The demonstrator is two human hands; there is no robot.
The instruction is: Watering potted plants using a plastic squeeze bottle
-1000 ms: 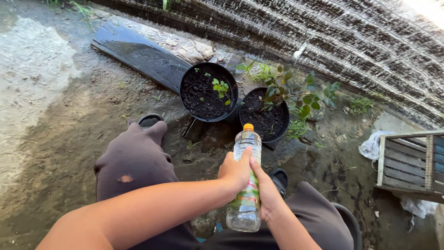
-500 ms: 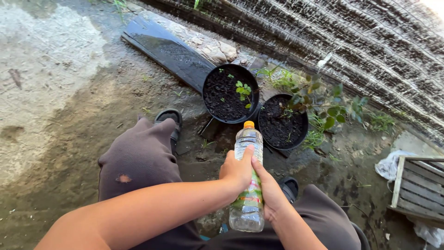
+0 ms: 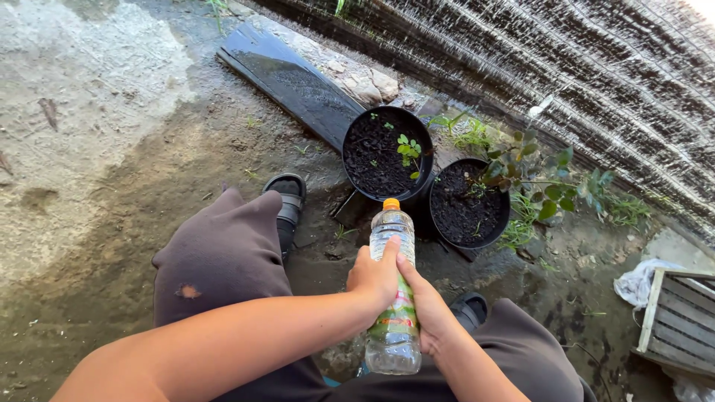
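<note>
A clear plastic bottle [image 3: 392, 246] with an orange cap and a green label stands upright between my knees. My left hand [image 3: 375, 279] wraps its middle from the left. My right hand [image 3: 426, 307] grips it from the right and below. Beyond the bottle stand two black pots of dark soil. The left pot [image 3: 386, 153] holds a tiny green seedling. The right pot [image 3: 470, 202] holds a small leafy plant that leans to the right.
I squat on wet, muddy ground in dark trousers and black sandals [image 3: 287, 195]. A dark wet plank [image 3: 291, 76] lies beyond the pots. A woven mesh wall [image 3: 581, 67] runs along the back. A grey slatted crate [image 3: 681, 321] and white plastic scrap [image 3: 635, 283] sit at right.
The view has shifted, so the pots, plank and crate slide right and down in the picture. Both hands keep the same hold on the bottle.
</note>
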